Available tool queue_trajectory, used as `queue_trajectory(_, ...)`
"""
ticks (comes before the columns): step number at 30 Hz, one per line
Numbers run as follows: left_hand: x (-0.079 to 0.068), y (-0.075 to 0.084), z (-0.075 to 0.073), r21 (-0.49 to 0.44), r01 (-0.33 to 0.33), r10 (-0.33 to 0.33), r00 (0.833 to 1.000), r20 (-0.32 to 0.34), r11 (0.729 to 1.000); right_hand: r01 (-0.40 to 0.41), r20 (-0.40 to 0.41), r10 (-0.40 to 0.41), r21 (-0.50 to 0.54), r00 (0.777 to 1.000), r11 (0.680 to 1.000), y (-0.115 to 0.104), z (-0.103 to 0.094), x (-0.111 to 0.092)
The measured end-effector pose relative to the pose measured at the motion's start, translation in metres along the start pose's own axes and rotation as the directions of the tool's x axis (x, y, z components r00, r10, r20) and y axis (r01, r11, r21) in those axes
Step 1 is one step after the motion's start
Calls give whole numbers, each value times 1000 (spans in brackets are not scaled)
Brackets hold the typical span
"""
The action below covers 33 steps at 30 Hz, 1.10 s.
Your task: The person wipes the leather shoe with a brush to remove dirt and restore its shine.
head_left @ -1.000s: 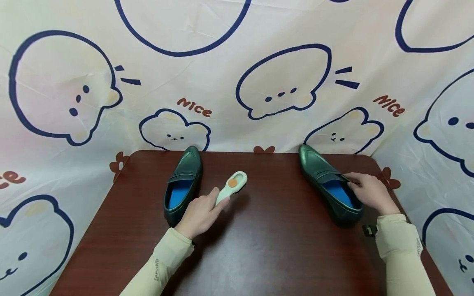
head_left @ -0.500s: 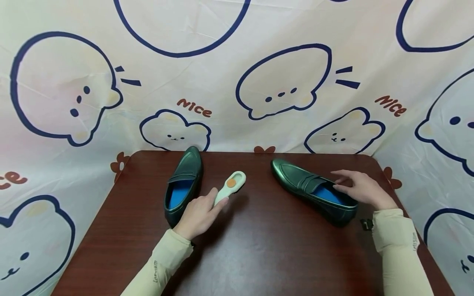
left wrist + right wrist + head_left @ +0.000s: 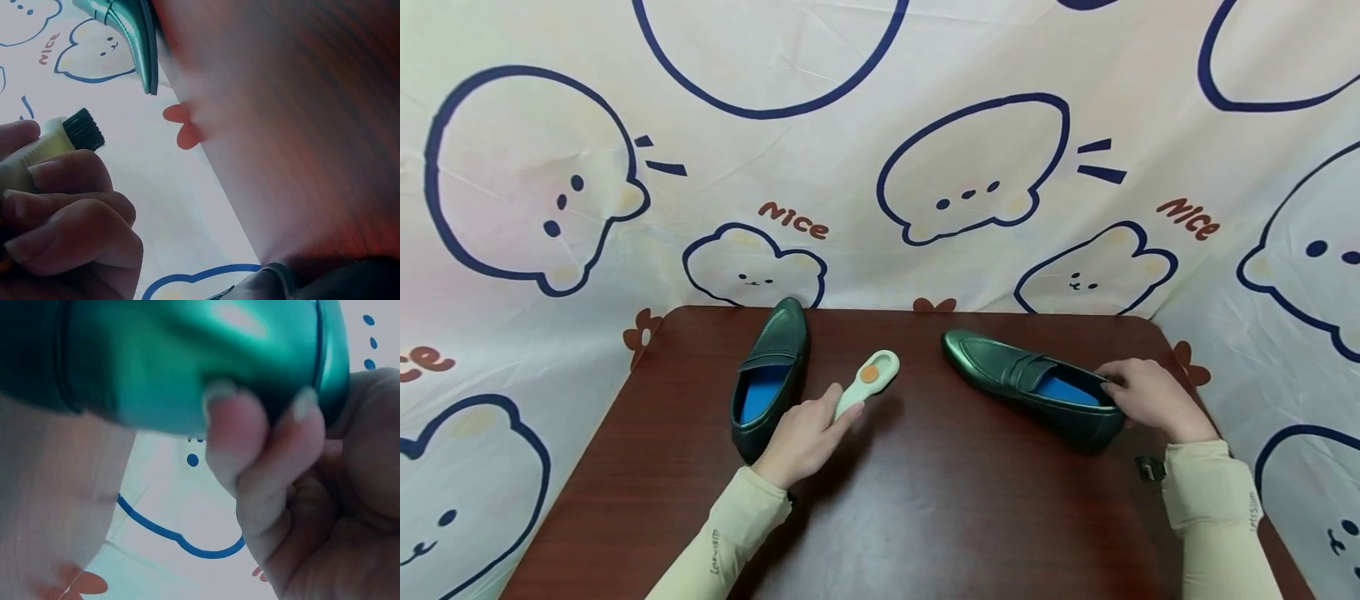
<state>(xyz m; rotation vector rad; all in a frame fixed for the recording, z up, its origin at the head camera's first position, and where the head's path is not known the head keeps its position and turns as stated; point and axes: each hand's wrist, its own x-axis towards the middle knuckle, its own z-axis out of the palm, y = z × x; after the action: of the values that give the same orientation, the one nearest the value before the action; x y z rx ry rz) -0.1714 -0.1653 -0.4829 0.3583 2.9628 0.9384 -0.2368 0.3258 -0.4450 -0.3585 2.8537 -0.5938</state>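
Observation:
My left hand [image 3: 801,437] grips the handle of a pale green brush [image 3: 868,375] with an orange spot. Its short dark bristles [image 3: 84,129] show in the left wrist view. Beside that hand, a dark green loafer [image 3: 778,337] with a blue insole stands on the table, toe to the back. On the right, the matching loafer [image 3: 996,367] lies slantwise, its toe pointing left and back. My right hand [image 3: 1153,404] pinches this shoe at the heel. In the right wrist view, its fingertips [image 3: 234,425] press against the glossy green heel [image 3: 169,369].
Both shoes stand on a dark brown wooden table [image 3: 925,517]. A white cloth [image 3: 850,167] with blue cartoon outlines hangs behind it and along the sides. A small black device [image 3: 1150,468] sits at the right cuff.
The right-hand loafer has swung round, its toe moving left from the back edge. My right hand loosened from it, then took hold at the heel. The left hand and brush stay put.

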Motion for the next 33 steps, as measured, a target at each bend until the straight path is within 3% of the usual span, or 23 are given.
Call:
queue_trajectory(9,1,4,2,-7,-8,8,1000,6,1000,15,-37,-15,0,999,1000,4,-7,38)
queue_trajectory(12,1,4,3,-3,-13,13,1000,1,1000,6,-54,-3,54,999,999,8,-6,47)
queue_trajectory(19,2,6,4,-13,-29,29,1000,8,999,44,-52,-32,249,998,968,31,5,34)
queue_trajectory(25,2,6,3,-4,-36,36,999,-2,999,139,-102,-115,270,988,953,46,15,28)
queue_trajectory(33,-1,6,3,-16,-38,38,999,-22,999,134,-134,-105,228,985,964,39,12,29)
